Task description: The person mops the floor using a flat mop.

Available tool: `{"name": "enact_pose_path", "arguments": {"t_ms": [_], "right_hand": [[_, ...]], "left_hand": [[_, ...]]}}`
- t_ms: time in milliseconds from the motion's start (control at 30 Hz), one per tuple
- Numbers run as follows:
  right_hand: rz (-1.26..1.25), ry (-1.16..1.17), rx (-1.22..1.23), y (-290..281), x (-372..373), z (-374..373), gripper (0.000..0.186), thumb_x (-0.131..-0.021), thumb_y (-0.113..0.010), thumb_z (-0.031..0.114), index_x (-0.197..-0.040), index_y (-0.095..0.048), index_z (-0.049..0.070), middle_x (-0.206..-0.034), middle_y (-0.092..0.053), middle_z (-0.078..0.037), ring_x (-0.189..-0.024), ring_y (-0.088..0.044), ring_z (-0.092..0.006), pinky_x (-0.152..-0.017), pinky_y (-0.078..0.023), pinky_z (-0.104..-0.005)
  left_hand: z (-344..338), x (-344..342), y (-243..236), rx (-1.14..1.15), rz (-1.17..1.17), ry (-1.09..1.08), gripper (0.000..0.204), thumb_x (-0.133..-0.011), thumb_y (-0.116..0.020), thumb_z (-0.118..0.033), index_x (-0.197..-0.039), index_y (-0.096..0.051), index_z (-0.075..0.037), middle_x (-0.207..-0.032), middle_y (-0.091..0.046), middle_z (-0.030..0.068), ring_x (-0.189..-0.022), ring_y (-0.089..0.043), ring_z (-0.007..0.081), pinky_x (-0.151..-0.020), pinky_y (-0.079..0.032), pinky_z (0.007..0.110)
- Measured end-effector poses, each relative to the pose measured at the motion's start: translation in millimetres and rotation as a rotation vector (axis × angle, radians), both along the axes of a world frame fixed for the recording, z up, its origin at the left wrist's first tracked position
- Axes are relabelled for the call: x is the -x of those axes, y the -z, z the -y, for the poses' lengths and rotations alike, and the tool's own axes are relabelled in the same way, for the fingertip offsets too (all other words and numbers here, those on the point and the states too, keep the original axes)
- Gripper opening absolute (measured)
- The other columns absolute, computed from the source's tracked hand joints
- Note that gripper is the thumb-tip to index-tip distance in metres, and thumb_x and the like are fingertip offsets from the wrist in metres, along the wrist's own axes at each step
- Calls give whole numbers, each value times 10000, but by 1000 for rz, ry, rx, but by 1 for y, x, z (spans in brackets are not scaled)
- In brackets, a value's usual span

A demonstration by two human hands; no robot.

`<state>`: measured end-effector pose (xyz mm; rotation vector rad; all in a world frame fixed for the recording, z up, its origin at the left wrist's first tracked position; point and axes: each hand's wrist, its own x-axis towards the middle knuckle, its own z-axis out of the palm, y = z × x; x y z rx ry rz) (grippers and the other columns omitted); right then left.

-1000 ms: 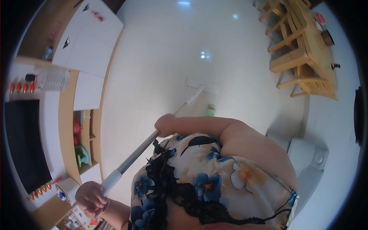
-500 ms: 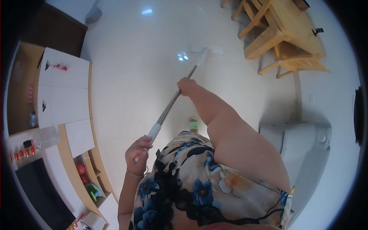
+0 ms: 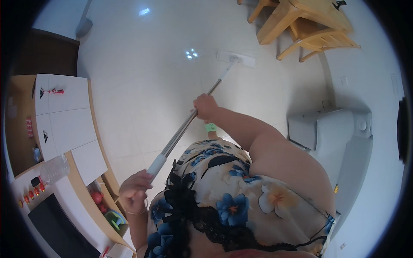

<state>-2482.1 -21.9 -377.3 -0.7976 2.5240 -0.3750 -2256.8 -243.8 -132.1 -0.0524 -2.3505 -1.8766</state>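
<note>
A flat mop (image 3: 176, 136) slants across the middle of the view, its silver pole running from near my body out over the pale floor. Its wide white head (image 3: 247, 60) lies flat on the tiles. My left hand (image 3: 135, 191) is closed round the white grip at the near end. Farther along, my right hand (image 3: 205, 106) wraps the metal pole, the arm reaching across in front of me. A green slipper (image 3: 210, 127) on a foot shows just past the hem of my floral dress.
White-fronted cabinets (image 3: 66, 116) and a black television (image 3: 62, 228) line the left side. A clear plastic bottle (image 3: 56, 169) sits by them. At the far right stand a wooden table (image 3: 292, 17) and chair (image 3: 320, 41). Nearer on the right is a grey sofa (image 3: 305, 129).
My left hand has drawn back and to the left with the grip. The mop head has swung right across the floor, toward the sofa side. The whole view has shifted and turned slightly.
</note>
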Motion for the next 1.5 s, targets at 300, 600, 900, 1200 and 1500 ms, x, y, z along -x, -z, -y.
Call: {"name": "enact_pose_path", "arguments": {"t_ms": [300,600,900,1200,1500], "right_hand": [[233,-326,138,-57,-163,23,257,-740,-646,297,-850,-684,68,-882,-674,-166,-884,-644,-354,-772,-514,-463],[316,-462,274,-75,-253,3,274,-724,-653,373,-817,-683,118,-842,-675,-109,-842,-656,-320,-712,-517,-447],[229,-115,198,-49,-210,-92,212,-761,-620,332,-805,-662,129,-821,-666,-106,-838,-651,-317,-724,-506,-462],[73,142,69,39,-97,-273,208,-778,-617,309,-859,-666,123,-886,-661,-103,-910,-636,-313,-775,-511,-458],[-35,474,83,52,20,-446,187,-735,-676,269,-832,-645,113,-905,-643,-108,-926,-615,-300,-785,-508,-418]], "left_hand": [[51,-120,-88,-42,-292,290,131,-748,-561,-70,-622,-529,-89,-640,-622,92,-645,-632,268,-641,-498,384],[23,-181,-130,18,-335,317,331,-858,-640,-320,-589,-503,-184,-579,-613,-19,-564,-629,133,-668,-475,286],[-32,-121,-77,-168,-186,483,227,-883,-598,-223,-721,-568,-68,-760,-659,114,-821,-644,285,-823,-480,443],[-197,5,-30,573,105,477,287,-776,-667,-3,-1059,-658,-47,-965,-675,195,-979,-646,336,-842,-516,372],[-377,174,11,1254,259,552,383,-798,-676,-200,-1156,-605,-84,-906,-665,154,-815,-656,338,-674,-534,402]]}}
